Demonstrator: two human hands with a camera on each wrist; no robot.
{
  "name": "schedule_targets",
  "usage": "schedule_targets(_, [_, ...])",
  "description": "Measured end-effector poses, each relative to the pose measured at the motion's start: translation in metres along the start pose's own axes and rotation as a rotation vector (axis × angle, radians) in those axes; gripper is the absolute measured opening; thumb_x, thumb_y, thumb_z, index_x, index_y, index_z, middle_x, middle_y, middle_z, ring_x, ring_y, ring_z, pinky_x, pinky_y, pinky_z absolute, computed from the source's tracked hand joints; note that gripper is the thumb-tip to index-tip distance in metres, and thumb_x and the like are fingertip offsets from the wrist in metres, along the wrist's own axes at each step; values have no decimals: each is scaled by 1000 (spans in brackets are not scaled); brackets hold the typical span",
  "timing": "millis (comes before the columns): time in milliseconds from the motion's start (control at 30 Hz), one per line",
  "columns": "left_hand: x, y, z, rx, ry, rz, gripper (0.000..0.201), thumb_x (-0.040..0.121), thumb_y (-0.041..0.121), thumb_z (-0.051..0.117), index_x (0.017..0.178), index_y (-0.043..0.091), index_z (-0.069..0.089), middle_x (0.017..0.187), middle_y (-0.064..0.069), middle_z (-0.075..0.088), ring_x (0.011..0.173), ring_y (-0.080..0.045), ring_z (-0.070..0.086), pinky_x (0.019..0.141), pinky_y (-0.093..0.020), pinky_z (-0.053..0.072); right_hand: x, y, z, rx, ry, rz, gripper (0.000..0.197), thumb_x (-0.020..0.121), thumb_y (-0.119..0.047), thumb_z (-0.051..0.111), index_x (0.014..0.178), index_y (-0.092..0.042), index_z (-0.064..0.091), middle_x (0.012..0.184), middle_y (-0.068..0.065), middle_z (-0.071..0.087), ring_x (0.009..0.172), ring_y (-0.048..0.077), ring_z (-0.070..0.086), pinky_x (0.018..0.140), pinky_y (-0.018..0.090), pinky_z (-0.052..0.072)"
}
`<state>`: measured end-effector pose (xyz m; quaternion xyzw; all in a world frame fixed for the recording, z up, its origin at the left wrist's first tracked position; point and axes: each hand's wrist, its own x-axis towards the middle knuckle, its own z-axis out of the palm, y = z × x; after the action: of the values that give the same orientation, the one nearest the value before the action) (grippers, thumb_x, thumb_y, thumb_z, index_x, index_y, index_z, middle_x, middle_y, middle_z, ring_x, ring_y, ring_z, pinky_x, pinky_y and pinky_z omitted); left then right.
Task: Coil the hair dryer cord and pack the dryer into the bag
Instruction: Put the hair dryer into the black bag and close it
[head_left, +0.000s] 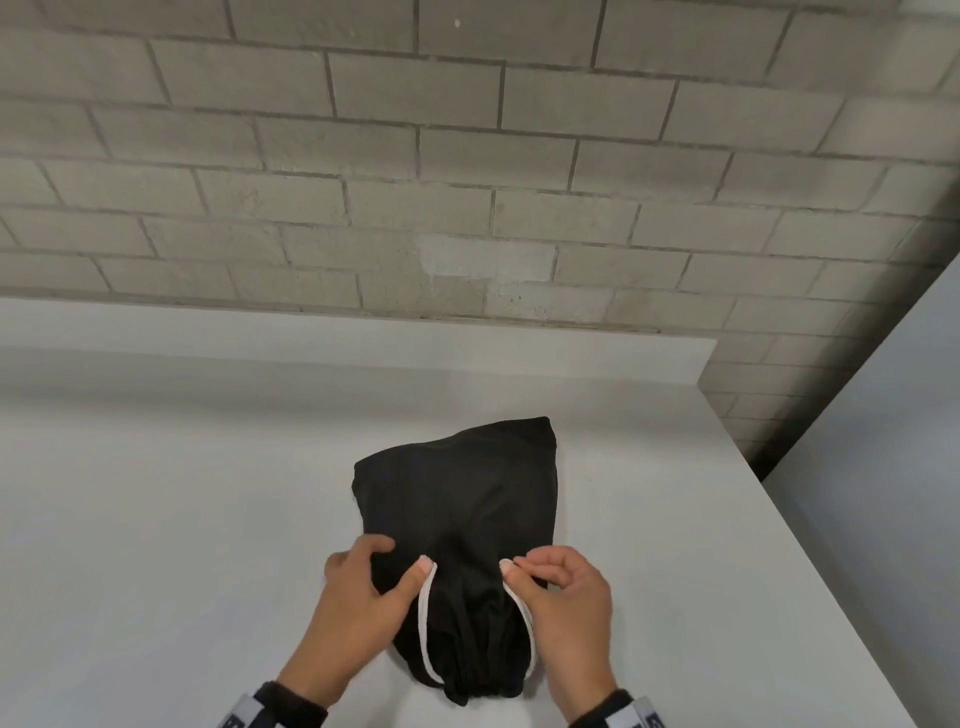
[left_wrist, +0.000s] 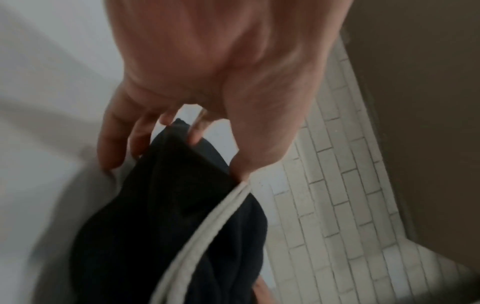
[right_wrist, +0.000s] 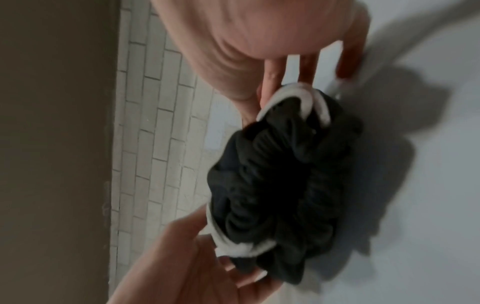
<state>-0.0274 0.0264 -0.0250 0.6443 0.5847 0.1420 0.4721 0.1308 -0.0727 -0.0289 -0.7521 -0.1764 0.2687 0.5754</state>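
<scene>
Black bag (head_left: 457, 525) on white table (head_left: 156, 493), left hand (head_left: 358, 603) and right hand (head_left: 566, 608) pinching drawstring (head_left: 423, 618)

Both wrist views blur; the bag (head_left: 457, 519) hides its contents.

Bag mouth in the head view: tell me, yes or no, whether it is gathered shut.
Yes, the black bag is puckered tight at its near end, with both hands pinching the white drawstring.

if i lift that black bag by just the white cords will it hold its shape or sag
Probably sag: the black bag is soft cloth, its mouth bunched into folds under the white cords. It bulges, so something seems to fill it and may add weight. It looks unlikely to roll, lying flat on the table. The left hand and right hand each pinch a cord.
</scene>
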Motion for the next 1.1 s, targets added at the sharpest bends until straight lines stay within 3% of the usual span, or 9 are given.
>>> schedule_targets(100, [0,2,7,-246,-27,-199,92,73,59,76,145,22,31,144,-4,40,123,-29,52,103,-48,49,1,6,11,32,66,124,51,65,-23,89,103,-19,55,100,-4,67,91,11,64,96,32,48])
schedule_targets(233, [-1,0,11,-555,-131,-329,104,61,49,90,141,13,35,129,-2,57,115,-30,59,97,-50,53,8,5,16,106,7,335,85,65,-34,89,131,-16,39,121,-2,48,112,23,52,99,37,46])
schedule_targets(300, [1,-2,13,-596,-253,-302,99,52,49,95,131,10,51,120,-3,70,108,-27,67,95,-46,55,12,7,18,109,-126,399,84,62,-46,87,130,-15,48,123,0,58,106,20,56,97,38,49])
schedule_targets(367, [1,-3,14,-599,-328,-234,84,49,35,99,120,10,63,107,-3,76,100,-23,73,94,-41,56,16,9,20,173,-304,453,84,53,-49,90,124,-15,59,117,1,69,103,22,66,95,41,54])
schedule_targets(467, [4,-4,18,-503,-364,-177,91,40,22,102,122,16,63,110,-3,75,104,-22,70,94,-37,56,20,6,22,222,-489,469,57,64,-32,88,113,-13,67,102,3,76,95,24,72,83,39,59])
schedule_targets(567, [10,-6,18,-482,-297,-132,100,32,15,99,124,21,61,114,-2,72,107,-24,67,95,-41,56,25,1,29,181,-509,435,36,74,-21,83,106,-16,64,93,1,76,86,21,71,62,29,58])
schedule_targets(700, [20,-2,4,-491,-271,19,71,54,-4,89,117,20,66,103,-4,76,100,-23,72,91,-43,58,31,-7,46,274,-569,429,44,77,-12,80,118,-11,63,102,11,76,93,30,73,82,44,59])
schedule_targets(900, [56,16,-39,-460,-211,153,58,64,-14,82,112,14,67,102,-10,76,100,-26,73,92,-45,56,51,-42,87,419,-621,359,35,83,-7,74,116,-11,63,105,11,75,93,26,74,72,35,60])
schedule_targets(1100, [121,28,-84,-430,-150,149,60,64,-16,82,114,13,68,103,-10,76,100,-27,72,93,-44,56,97,-50,168,395,-585,352,52,74,-15,83,121,-8,62,111,12,73,101,30,71,90,49,56])
